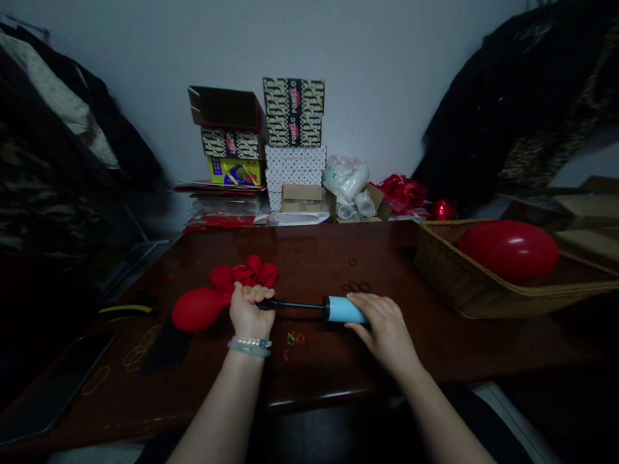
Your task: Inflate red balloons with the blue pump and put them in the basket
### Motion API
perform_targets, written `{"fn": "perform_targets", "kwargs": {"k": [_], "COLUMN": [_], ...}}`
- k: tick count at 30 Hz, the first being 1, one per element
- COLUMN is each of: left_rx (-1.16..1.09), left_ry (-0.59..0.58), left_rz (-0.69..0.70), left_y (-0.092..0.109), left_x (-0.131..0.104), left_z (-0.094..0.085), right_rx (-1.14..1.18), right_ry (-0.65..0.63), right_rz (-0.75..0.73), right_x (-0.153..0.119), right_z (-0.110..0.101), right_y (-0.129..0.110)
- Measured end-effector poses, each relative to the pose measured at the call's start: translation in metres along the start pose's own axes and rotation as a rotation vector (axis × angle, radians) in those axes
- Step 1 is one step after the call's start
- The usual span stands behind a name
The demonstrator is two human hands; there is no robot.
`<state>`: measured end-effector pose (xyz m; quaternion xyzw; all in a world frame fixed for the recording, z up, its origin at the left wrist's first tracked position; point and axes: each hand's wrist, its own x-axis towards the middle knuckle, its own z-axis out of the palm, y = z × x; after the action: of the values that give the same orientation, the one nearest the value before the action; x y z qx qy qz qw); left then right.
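Note:
A hand balloon pump (342, 310) with a light blue barrel and black rod lies level above the dark table. My right hand (384, 325) is closed around the right end of the blue barrel. At the black end of the pump, my left hand (251, 310) is closed, with bracelets at the wrist. A partly filled red balloon (197, 309) sticks out to the left of that hand; its neck is hidden in my fingers, against the pump's end. Just behind my left hand lies a cluster of limp red balloons (245, 273).
A wicker basket (449, 270) at the right holds a large red balloon (507, 250). Small coloured bands (291, 338) and black bands (356, 287) lie on the table (319, 374). Phones (58, 383) and yellow bands (138, 354) lie at left. Boxes (294, 167) stand along the wall.

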<state>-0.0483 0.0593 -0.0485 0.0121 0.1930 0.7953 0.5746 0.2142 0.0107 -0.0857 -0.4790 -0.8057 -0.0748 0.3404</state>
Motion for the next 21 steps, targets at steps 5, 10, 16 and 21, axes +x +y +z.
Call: {"fn": "perform_targets", "kwargs": {"k": [5,10,16,21], "left_rx": [-0.021,0.024,0.048,0.043], "left_ry": [-0.026,-0.082,-0.069,-0.042], "left_rz": [-0.014,-0.066,-0.068,-0.033], "left_y": [-0.016,-0.042,-0.043,-0.025], "left_x": [-0.011,-0.027,-0.029,-0.018], "left_z": [-0.001,0.0,0.002,0.002], "right_rx": [0.016,0.065,0.075,0.057], "right_ry": [0.068,0.084,0.056,0.05], "right_rz": [-0.02,-0.025,-0.004,-0.019], "right_x": [0.0,-0.001,-0.001,0.001], "right_z": [0.006,0.014,0.012,0.009], "right_y": [-0.011,-0.028,-0.029,-0.019]}}
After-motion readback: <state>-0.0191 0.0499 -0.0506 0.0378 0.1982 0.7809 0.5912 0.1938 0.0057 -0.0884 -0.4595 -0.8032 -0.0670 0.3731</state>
